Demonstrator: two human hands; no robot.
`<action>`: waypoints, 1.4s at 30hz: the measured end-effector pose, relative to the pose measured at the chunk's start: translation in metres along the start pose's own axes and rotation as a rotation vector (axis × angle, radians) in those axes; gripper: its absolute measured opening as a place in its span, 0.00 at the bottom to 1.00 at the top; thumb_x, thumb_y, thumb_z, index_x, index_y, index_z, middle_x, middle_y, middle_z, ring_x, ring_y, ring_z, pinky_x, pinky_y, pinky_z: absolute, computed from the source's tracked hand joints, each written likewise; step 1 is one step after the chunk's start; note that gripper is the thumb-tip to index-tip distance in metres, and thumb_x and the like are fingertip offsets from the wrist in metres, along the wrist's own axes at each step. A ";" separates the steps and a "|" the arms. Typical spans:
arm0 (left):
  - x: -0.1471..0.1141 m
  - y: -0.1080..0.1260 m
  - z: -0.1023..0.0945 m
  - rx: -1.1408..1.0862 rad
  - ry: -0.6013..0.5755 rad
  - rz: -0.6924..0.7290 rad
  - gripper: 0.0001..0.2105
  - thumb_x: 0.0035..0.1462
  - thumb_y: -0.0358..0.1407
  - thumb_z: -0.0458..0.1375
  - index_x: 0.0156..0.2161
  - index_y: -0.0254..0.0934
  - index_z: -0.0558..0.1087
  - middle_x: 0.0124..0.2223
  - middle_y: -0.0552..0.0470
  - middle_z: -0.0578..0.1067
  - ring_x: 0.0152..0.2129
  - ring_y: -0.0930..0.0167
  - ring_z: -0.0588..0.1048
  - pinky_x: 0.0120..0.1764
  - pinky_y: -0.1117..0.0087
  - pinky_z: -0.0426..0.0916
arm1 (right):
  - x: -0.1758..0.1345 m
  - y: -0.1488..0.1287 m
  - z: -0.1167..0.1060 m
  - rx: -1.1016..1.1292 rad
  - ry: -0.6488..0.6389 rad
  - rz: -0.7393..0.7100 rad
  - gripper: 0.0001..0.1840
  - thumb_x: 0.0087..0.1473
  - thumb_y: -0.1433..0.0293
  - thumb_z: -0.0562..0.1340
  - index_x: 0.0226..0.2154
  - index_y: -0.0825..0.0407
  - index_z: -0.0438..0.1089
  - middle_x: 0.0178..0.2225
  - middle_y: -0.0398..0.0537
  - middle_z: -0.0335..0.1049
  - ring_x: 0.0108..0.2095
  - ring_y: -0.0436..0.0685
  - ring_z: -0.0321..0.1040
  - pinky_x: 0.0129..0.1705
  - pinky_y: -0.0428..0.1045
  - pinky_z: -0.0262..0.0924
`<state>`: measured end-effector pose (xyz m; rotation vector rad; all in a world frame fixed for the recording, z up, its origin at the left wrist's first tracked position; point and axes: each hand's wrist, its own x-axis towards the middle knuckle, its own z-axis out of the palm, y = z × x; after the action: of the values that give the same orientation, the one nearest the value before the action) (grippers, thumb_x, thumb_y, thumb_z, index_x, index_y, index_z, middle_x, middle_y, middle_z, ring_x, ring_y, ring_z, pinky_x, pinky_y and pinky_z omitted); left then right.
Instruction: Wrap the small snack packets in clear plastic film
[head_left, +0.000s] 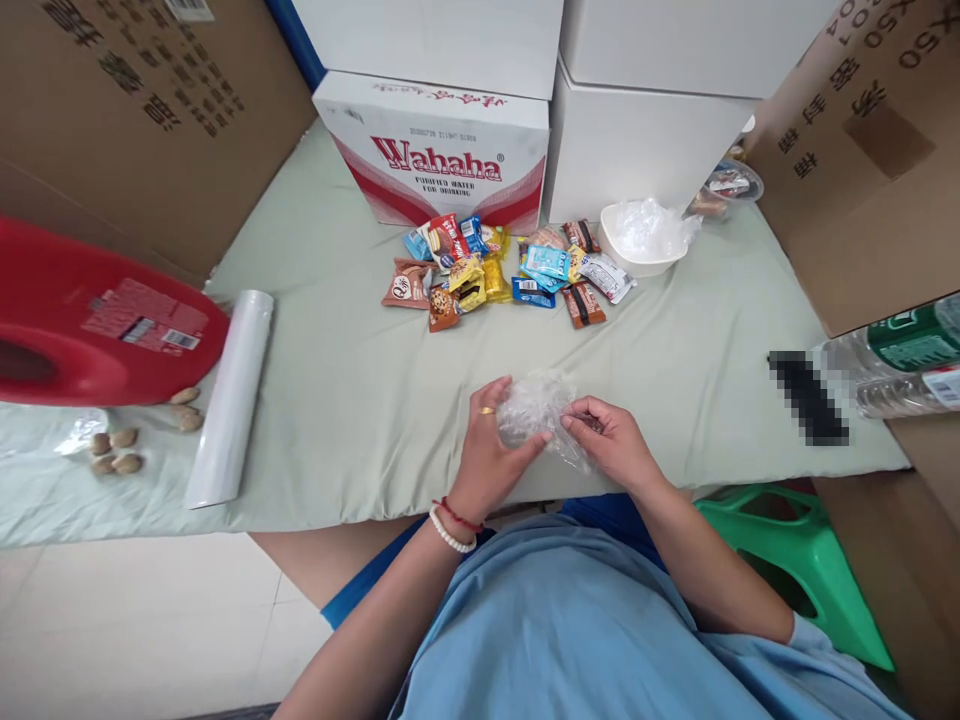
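A crumpled clear plastic bag [536, 405] lies on the cloth near the table's front edge, between my two hands. My left hand [491, 440] curves around its left side, fingers and thumb against the plastic; a ring and bracelets are on this arm. At the right side, my right hand [611, 440] pinches the bag's edge between thumb and fingers. Whether anything is inside the bag cannot be made out. Beyond the hands are two groups of small wrapped snacks, one on the left [450, 268] and one on the right [547, 265].
A white bowl [641, 255] holds more clear plastic. Behind stands a Wahaha carton [442, 160] beside white boxes [630, 140]. To the left are a plastic roll [232, 400], a red jug [112, 320] and several walnuts [126, 437]. Bottles [911, 345] lie right; a green stool [825, 570] stands below.
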<state>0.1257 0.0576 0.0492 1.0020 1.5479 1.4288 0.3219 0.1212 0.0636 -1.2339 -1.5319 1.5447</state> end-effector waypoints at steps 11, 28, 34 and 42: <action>0.021 -0.004 -0.013 -0.160 0.036 -0.051 0.17 0.56 0.50 0.71 0.36 0.38 0.77 0.32 0.54 0.76 0.29 0.73 0.71 0.37 0.72 0.67 | -0.001 0.005 -0.028 0.193 0.099 0.188 0.25 0.46 0.46 0.76 0.33 0.50 0.78 0.23 0.38 0.65 0.20 0.46 0.50 0.20 0.45 0.44; -0.032 0.008 -0.068 0.519 -0.729 0.542 0.15 0.53 0.23 0.53 0.40 0.43 0.76 0.54 0.49 0.82 0.64 0.59 0.72 0.70 0.44 0.58 | 0.048 0.002 -0.040 -0.376 0.022 -0.055 0.23 0.54 0.55 0.71 0.48 0.48 0.76 0.41 0.47 0.77 0.39 0.57 0.72 0.42 0.51 0.65; -0.035 0.016 -0.072 0.659 -0.424 0.289 0.17 0.72 0.38 0.44 0.35 0.41 0.72 0.46 0.44 0.83 0.47 0.62 0.81 0.61 0.50 0.70 | 0.050 0.010 -0.008 -0.450 -0.157 0.031 0.12 0.55 0.61 0.65 0.38 0.51 0.76 0.29 0.42 0.72 0.30 0.53 0.66 0.34 0.48 0.57; -0.024 0.026 0.019 1.186 -0.174 0.270 0.30 0.64 0.55 0.61 0.57 0.28 0.73 0.65 0.26 0.71 0.65 0.42 0.67 0.65 0.29 0.57 | 0.031 0.005 0.003 -0.260 -0.042 -0.005 0.15 0.57 0.55 0.64 0.34 0.51 0.74 0.29 0.41 0.72 0.30 0.53 0.65 0.34 0.48 0.58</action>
<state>0.1534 0.0440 0.0750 1.9875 2.1818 0.4139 0.3088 0.1475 0.0526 -1.3440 -1.8056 1.4080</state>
